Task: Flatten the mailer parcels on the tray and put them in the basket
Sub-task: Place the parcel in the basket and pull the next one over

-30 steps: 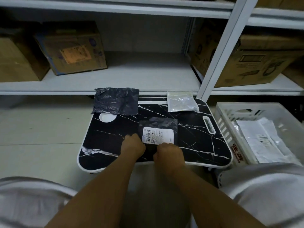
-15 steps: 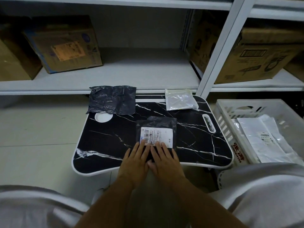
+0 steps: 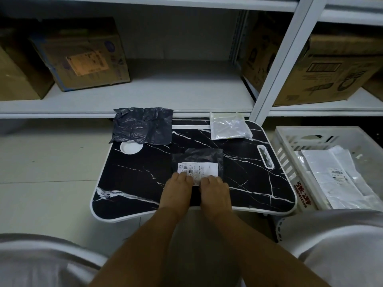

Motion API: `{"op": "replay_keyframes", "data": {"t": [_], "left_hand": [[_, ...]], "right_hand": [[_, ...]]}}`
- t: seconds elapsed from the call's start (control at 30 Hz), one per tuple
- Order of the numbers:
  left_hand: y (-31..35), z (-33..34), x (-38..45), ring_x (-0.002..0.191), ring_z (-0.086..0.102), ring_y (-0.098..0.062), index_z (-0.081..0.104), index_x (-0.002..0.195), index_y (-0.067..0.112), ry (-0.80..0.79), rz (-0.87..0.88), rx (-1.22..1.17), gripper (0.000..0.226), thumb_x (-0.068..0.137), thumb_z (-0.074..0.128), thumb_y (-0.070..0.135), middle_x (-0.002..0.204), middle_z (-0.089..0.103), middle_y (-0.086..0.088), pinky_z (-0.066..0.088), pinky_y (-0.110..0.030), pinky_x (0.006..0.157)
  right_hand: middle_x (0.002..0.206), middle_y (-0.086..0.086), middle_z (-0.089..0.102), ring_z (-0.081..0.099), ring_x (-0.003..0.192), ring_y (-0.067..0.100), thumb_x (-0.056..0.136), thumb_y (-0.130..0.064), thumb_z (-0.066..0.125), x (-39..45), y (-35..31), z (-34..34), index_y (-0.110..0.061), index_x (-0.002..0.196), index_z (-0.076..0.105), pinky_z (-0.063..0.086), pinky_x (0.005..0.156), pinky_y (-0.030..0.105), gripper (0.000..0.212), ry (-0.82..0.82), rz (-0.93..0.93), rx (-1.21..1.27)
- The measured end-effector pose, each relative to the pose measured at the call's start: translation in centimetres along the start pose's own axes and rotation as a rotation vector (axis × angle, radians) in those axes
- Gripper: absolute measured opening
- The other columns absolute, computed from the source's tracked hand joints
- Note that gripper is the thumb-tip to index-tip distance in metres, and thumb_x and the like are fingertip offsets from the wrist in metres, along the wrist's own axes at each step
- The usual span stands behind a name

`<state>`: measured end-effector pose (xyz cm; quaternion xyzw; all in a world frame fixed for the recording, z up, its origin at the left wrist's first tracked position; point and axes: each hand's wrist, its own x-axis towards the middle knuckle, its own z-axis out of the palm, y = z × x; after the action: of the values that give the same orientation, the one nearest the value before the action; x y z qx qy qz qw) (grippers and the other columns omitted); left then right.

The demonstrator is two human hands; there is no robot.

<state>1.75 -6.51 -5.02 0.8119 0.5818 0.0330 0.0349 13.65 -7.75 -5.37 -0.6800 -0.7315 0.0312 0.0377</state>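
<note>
A black marble-pattern tray (image 3: 132, 183) carries three mailer parcels. A small black mailer with a white label (image 3: 198, 160) lies at the tray's near middle. My left hand (image 3: 178, 190) and my right hand (image 3: 214, 190) sit side by side on its near part, fingers bent down, tips pressing at the label's lower edge; thumbs are hidden. A crumpled dark grey mailer (image 3: 143, 125) lies at the tray's far left corner. A silvery-white mailer (image 3: 229, 126) lies at the far right. The white basket (image 3: 286, 150) stands to the tray's right with flat white mailers (image 3: 333, 175) inside.
White metal shelving (image 3: 165, 94) runs behind the tray, with an upright post (image 3: 277, 65) near its far right corner. Cardboard boxes (image 3: 83, 52) sit on the shelf left and right. Pale floor tiles (image 3: 45, 162) lie to the left. My knees fill the lower corners.
My fingers lay stretched flat over the label half a second ago; both hands have since drawn back toward me and the fingers are bent again. The black mailer stays in place.
</note>
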Motion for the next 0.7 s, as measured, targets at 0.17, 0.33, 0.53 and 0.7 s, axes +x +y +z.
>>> {"op": "replay_keyframes", "data": {"t": [0.17, 0.33, 0.53, 0.7], "left_hand": [[-0.2, 0.4, -0.8, 0.099, 0.060, -0.030, 0.058, 0.095, 0.005, 0.217, 0.099, -0.055, 0.023, 0.073, 0.063, 0.003, 0.105, 0.056, -0.014, 0.050, -0.042, 0.091], [-0.6, 2.3, -1.7, 0.148, 0.002, -0.025, 0.024, 0.145, 0.007, -0.108, 0.063, -0.031, 0.049, 0.098, 0.032, 0.012, 0.158, 0.010, -0.011, 0.010, -0.037, 0.121], [-0.9, 1.9, -1.7, 0.147, -0.008, -0.025, -0.001, 0.153, 0.017, -0.139, 0.105, 0.124, 0.065, 0.099, 0.030, 0.037, 0.159, -0.011, -0.008, 0.011, -0.045, 0.117], [-1.3, 2.3, -1.7, 0.144, -0.023, -0.027, -0.002, 0.152, 0.020, -0.202, 0.108, 0.096, 0.066, 0.099, 0.026, 0.049, 0.156, -0.023, -0.009, -0.001, -0.050, 0.119]], "right_hand": [[0.084, 0.003, 0.058, 0.056, 0.073, 0.020, 0.075, -0.011, 0.061, -0.9, 0.1, 0.3, -0.015, 0.080, 0.058, 0.048, 0.063, 0.034, 0.007, 0.226, -0.032, 0.085], [0.135, 0.015, 0.050, 0.050, 0.124, 0.028, 0.085, -0.011, 0.065, -1.8, 0.6, 1.3, -0.004, 0.128, 0.054, 0.042, 0.103, 0.037, 0.045, -0.021, -0.098, 0.179], [0.162, 0.004, -0.003, 0.008, 0.148, 0.024, 0.100, -0.040, 0.028, -1.6, 1.6, 1.7, -0.022, 0.155, 0.001, 0.019, 0.114, 0.048, 0.063, -0.181, -0.176, -0.039], [0.161, 0.002, -0.009, -0.016, 0.144, 0.016, 0.084, -0.052, -0.013, -1.6, 2.3, 2.8, -0.019, 0.154, 0.000, -0.009, 0.112, 0.051, 0.078, -0.187, -0.191, -0.067]]}}
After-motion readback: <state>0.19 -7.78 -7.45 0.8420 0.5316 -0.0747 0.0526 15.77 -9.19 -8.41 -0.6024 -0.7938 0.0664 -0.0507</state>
